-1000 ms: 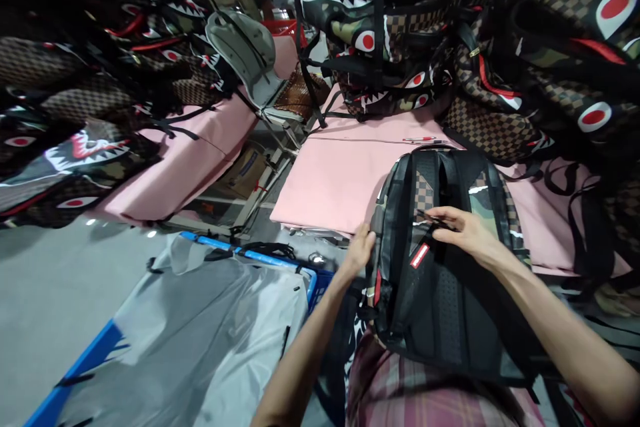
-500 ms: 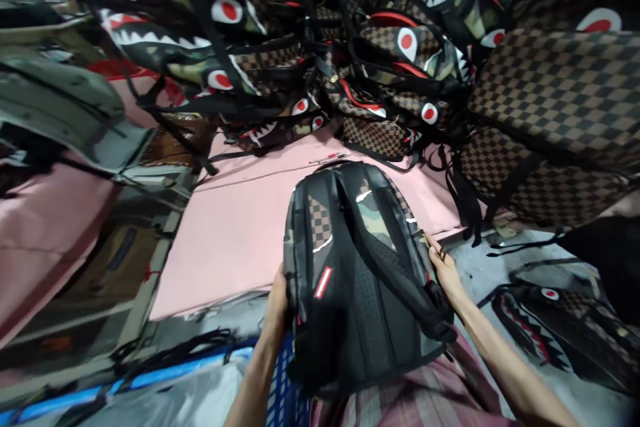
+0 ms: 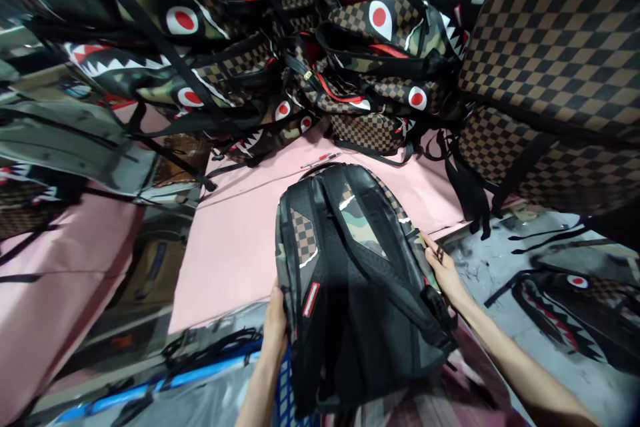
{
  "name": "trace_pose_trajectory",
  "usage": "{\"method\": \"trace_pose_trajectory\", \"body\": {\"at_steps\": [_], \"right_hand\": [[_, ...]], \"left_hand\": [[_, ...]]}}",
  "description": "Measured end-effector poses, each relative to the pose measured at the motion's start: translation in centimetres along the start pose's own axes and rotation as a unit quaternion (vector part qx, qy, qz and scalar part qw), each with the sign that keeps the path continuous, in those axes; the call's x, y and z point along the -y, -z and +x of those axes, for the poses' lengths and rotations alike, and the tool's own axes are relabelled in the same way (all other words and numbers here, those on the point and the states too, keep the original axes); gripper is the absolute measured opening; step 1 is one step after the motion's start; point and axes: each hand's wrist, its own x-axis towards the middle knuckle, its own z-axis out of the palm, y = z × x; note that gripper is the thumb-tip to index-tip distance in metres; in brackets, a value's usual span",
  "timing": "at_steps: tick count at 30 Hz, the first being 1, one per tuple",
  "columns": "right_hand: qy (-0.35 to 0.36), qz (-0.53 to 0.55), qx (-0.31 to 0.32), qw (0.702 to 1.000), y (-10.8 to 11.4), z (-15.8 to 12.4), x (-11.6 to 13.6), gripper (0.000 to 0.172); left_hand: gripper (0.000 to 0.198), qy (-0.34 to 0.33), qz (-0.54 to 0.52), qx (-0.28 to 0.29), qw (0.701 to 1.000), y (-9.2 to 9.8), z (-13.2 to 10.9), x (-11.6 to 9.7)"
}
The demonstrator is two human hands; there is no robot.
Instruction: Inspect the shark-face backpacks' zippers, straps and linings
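A black backpack (image 3: 370, 307) with brown checkered and camouflage patches is held up in front of me, its shoulder straps and padded back facing me. My left hand (image 3: 276, 321) grips its left side, with the fingers partly hidden behind it. On the opposite side my right hand (image 3: 444, 273) is closed on the edge, a dark ring on one finger. The top of the bag overlaps the pink tabletop (image 3: 225, 247), while its bottom hangs near my lap.
Piled backpacks with shark-face prints (image 3: 380, 20) line the far side of the table. A large checkered bag (image 3: 555, 47) stands at the right. Another shark-print bag (image 3: 560, 320) lies on the floor. A blue crate (image 3: 286, 387) is near my left forearm. Pens (image 3: 320, 160) lie on the table.
The backpack, still between both hands, has shifted slightly left in view. The head view has moved, bringing the piled bags higher and further left.
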Motion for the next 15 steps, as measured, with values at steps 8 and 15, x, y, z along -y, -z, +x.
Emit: {"method": "trace_pose_trajectory", "body": {"at_steps": [8, 15], "right_hand": [[0.025, 0.008, 0.027, 0.999, 0.9, 4.1, 0.9, 0.061], [0.077, -0.056, 0.085, 0.992, -2.7, 8.6, 4.2, 0.058]], "left_hand": [[0.048, 0.038, -0.070, -0.011, 0.997, 0.8, 3.1, -1.8], [0.063, 0.145, -0.072, 0.030, 0.986, -1.4, 3.9, -5.8]]}}
